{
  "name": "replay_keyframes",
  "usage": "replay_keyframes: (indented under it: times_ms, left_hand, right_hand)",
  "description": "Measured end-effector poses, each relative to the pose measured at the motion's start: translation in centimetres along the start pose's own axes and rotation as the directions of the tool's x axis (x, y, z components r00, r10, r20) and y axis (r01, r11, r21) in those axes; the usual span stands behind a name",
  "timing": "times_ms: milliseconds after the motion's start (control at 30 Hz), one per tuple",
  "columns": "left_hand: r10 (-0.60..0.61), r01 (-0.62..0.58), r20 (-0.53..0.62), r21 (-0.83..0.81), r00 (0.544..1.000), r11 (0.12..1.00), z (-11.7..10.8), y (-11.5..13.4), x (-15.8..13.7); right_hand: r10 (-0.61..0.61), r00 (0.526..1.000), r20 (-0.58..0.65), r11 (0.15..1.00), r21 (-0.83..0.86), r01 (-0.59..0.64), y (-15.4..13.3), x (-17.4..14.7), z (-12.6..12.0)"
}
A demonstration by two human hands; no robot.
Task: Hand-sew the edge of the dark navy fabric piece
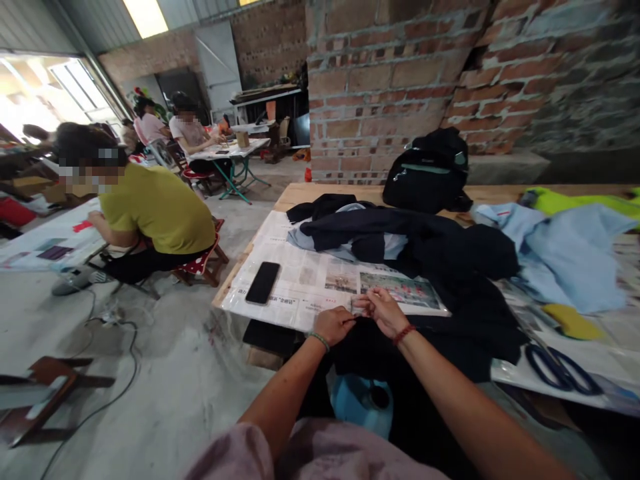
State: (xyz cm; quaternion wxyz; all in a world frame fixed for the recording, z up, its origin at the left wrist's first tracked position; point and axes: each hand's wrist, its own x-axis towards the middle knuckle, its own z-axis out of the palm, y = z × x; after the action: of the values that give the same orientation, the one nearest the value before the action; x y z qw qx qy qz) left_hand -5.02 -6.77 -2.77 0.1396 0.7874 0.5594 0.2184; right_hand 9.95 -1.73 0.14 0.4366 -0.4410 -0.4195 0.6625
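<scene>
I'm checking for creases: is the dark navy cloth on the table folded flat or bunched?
Bunched: the dark navy cloth lies heaped in uneven, overlapping folds.

Both forearms reach up from the bottom edge toward the frame's centre. The left hand (334, 325) is bent into a pinch; just beside it, the right hand (383, 310) curls its fingers loosely.

The left hand (334, 327) is pinching the dark cloth (480, 327), the right hand (384, 311) is curling just beside; a black phone (263, 283) is lying on the newspaper (295, 316), scissors (567, 381) are resting at right, a backpack (425, 177) is sitting behind.
</scene>
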Motion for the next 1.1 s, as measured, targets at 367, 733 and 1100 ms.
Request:
replay_keyframes:
  times_ms: [367,733,1100]
  left_hand:
    - [-0.053,0.053,0.020,-0.023,0.998,0.998,-0.3,-0.1,0.6]
    - [-0.033,0.032,-0.019,-0.046,0.999,0.998,-0.3,-0.3,0.8]
    - [-0.030,0.001,-0.106,-0.269,0.994,0.963,-0.8,-0.7,1.1]
  right_hand:
    - [-0.337,0.824,0.456,0.197,-0.822,0.535,-2.4,-0.2,-2.4]
    - [-0.544,0.812,0.210,0.322,-0.842,0.433,-5.3,0.6,-4.7]
    - [-0.201,0.979,-0.034,0.900,-0.402,0.171,-1.0,-1.8,-2.7]
